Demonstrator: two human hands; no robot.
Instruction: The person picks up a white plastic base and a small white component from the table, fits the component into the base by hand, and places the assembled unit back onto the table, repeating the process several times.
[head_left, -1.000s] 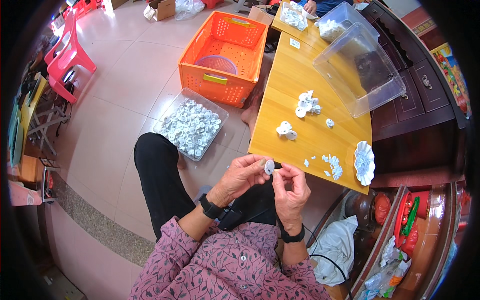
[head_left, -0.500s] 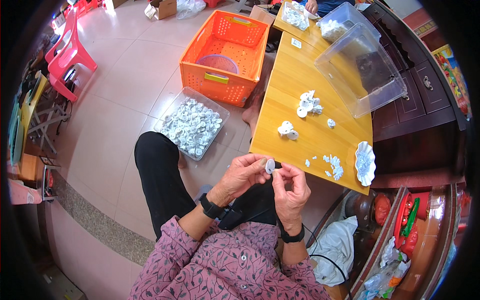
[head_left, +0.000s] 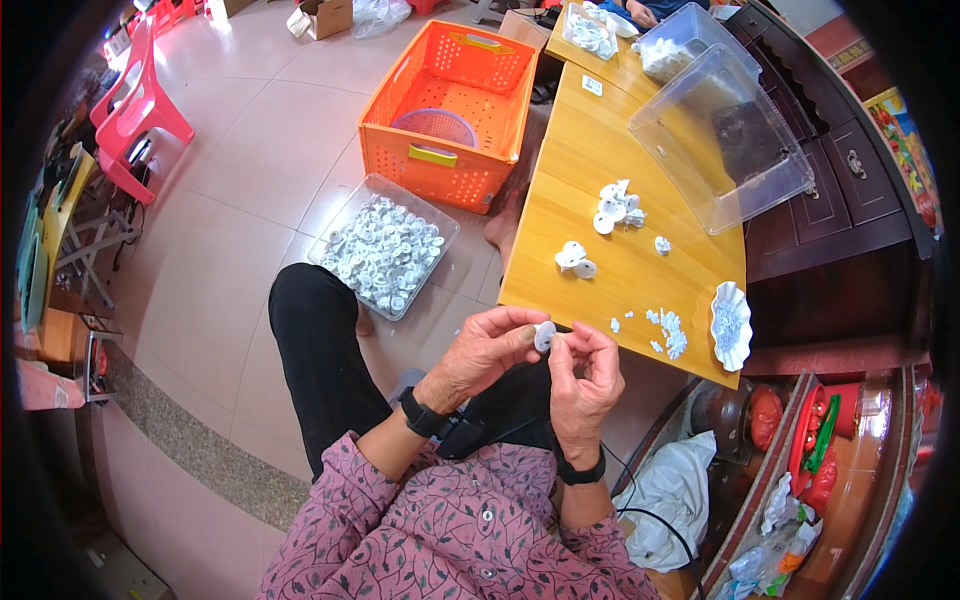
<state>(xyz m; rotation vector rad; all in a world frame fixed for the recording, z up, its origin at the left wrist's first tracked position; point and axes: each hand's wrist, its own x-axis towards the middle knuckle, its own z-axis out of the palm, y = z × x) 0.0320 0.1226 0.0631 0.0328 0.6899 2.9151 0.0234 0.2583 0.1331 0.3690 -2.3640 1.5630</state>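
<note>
Above my lap, just off the table's near edge, my left hand (head_left: 482,352) is closed, pinching a small white round plastic disc (head_left: 544,336) between thumb and fingers. My right hand (head_left: 585,385) is closed too, its thumb and fingertips pressed together at the disc's right side. Whatever lies between those right fingertips is too small to make out. Beyond my hands on the table, similar white plastic parts (head_left: 575,261) lie in small groups. Tiny pale blue-white pieces (head_left: 673,340) are scattered to the right, beside a scalloped white dish (head_left: 720,362) of more such pieces.
A clear tub (head_left: 318,252) full of white parts stands on the floor left of the wooden table (head_left: 560,180). Behind it is an orange crate (head_left: 440,170). A clear bin (head_left: 690,215) leans at the table's right. Another person's hand (head_left: 642,14) shows at the far end.
The disc has shifted slightly right and tilted a little in my left fingers. My right hand has moved slightly right. At the far end, the other person's hand has moved right.
</note>
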